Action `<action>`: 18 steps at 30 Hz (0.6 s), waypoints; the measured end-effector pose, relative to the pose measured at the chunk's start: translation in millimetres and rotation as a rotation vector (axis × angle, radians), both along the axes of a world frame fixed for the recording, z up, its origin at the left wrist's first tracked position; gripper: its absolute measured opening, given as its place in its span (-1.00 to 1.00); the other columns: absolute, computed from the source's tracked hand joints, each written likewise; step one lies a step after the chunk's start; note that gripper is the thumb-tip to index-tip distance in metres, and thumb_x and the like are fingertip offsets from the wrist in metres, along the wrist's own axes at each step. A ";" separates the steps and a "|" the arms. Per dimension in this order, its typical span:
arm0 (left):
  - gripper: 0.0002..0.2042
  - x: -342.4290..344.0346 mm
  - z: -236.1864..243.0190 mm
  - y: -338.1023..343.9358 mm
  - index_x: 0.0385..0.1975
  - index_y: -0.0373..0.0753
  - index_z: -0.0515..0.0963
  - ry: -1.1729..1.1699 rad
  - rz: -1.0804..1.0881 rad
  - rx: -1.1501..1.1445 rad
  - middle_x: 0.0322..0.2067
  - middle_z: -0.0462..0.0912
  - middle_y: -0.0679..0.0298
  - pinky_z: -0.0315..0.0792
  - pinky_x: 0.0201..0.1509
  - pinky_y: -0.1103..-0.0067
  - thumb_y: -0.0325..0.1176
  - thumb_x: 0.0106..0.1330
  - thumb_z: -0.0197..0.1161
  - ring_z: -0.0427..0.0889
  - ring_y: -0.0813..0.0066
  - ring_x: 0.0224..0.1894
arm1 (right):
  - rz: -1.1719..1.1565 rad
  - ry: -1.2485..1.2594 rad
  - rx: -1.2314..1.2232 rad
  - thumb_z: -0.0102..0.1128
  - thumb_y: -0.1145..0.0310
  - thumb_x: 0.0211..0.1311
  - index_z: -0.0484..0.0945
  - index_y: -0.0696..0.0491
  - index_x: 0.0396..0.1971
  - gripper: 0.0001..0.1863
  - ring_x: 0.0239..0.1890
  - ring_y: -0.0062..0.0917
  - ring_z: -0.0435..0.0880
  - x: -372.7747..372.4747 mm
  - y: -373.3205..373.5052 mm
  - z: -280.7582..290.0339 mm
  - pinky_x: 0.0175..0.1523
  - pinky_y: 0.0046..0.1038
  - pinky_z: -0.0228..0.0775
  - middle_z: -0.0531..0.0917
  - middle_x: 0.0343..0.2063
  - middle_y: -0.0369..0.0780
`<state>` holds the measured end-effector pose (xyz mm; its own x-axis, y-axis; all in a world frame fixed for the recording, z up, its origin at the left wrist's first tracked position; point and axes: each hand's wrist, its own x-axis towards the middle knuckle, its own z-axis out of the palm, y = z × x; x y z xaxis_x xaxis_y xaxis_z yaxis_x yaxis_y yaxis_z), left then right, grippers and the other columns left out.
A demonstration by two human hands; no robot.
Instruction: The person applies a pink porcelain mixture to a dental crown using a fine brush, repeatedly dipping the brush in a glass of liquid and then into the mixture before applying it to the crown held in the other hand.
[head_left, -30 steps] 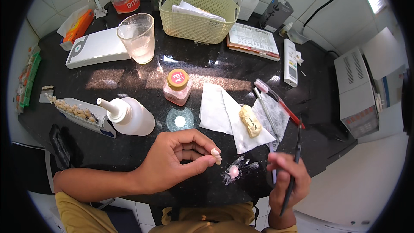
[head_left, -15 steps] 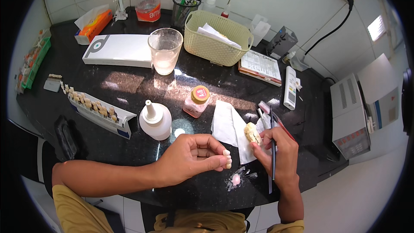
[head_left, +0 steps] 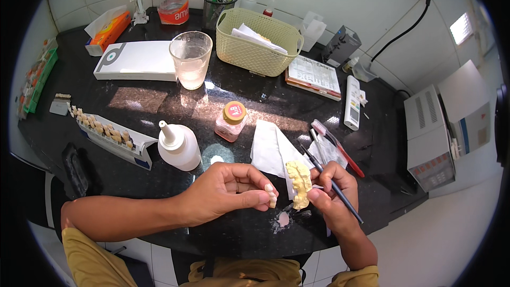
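Observation:
My left hand (head_left: 228, 194) is closed in a pinch on a small white tooth-shaped piece (head_left: 271, 194) at the lower middle. Just right of it, my right hand (head_left: 334, 196) grips a pale yellow dental cast (head_left: 298, 180) and a long dark thin tool (head_left: 344, 199), slanted across the fingers. Below the cast lies a pink lump in white residue (head_left: 283, 219). Behind my hands are white paper sheets (head_left: 268, 141), a toothbrush (head_left: 350, 162), a pink jar (head_left: 230, 122) with a gold lid and a white nozzle bottle (head_left: 179, 151).
On the black counter (head_left: 133, 186) stand a tooth shade guide (head_left: 106, 133), a glass (head_left: 191, 61), a white box (head_left: 133, 61), a woven basket (head_left: 257, 53), a remote (head_left: 351, 101) and a tissue box (head_left: 108, 32). A grey machine (head_left: 430, 133) is at the right.
My right hand has taken up the yellow cast from the papers and brought it leftward, beside my left hand. The dark tool now slants instead of standing upright. My left hand still holds the white piece.

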<state>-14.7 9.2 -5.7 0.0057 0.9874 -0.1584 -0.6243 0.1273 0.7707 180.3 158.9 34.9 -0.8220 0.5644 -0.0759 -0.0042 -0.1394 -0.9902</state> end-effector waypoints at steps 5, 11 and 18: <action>-0.85 1.0 -1.7 0.8 -0.16 -0.42 0.53 -0.013 -0.007 0.007 -0.09 0.64 0.02 0.58 0.04 0.54 -0.56 0.32 0.24 0.66 0.42 -0.08 | 0.052 0.024 -0.047 0.31 0.62 0.13 0.27 0.04 -0.44 -0.67 -0.13 -0.59 0.59 0.3 -3.0 -11.9 -0.04 -0.54 0.53 0.59 -0.20 -0.07; -0.81 1.1 -1.2 -0.1 -0.14 -0.41 0.54 0.015 -0.027 0.027 -0.18 0.67 0.18 0.53 0.06 0.62 -0.45 0.35 0.27 0.66 0.54 -0.11 | 0.100 0.012 0.024 0.32 0.60 0.15 0.26 0.07 -0.45 -0.67 -0.17 -0.58 0.61 -2.5 -8.1 -12.3 -0.13 -0.56 0.61 0.57 -0.18 -0.02; -0.81 1.7 -0.4 -1.2 -0.15 -0.40 0.55 0.051 -0.027 0.003 -0.21 0.67 0.20 0.54 0.03 0.65 -0.44 0.34 0.29 0.66 0.56 -0.14 | 0.117 0.020 0.083 0.34 0.57 0.16 0.26 0.09 -0.44 -0.67 -0.22 -0.60 0.64 -3.4 -9.6 -12.9 -0.20 -0.59 0.61 0.56 -0.20 -0.02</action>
<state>-13.0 8.0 -6.1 0.0240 0.9875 -0.1558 -0.5803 0.1407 0.8021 176.9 149.3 22.0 -0.8832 0.4687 -0.0155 -0.0129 -0.0573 -0.9983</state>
